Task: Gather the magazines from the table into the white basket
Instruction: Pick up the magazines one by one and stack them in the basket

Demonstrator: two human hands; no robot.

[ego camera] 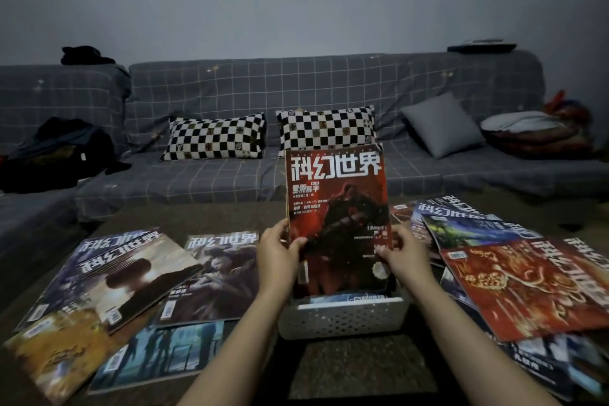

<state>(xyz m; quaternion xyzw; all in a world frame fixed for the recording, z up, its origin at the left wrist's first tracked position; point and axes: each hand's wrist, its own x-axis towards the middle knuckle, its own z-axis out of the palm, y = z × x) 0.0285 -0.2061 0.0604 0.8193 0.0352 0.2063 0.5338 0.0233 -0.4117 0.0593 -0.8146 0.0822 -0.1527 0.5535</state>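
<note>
Two forearms reach up centre frame; left hand [279, 254] and right hand [400, 254] pinch a thin, floppy red magazine [339, 217] by its lower edges above the white basket [342, 318].

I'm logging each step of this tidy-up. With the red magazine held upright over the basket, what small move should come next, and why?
Probably lower the red magazine straight down and let go. The left hand and right hand grip its side edges, and its bottom edge already dips inside the white basket, behind other magazines standing there.
</note>
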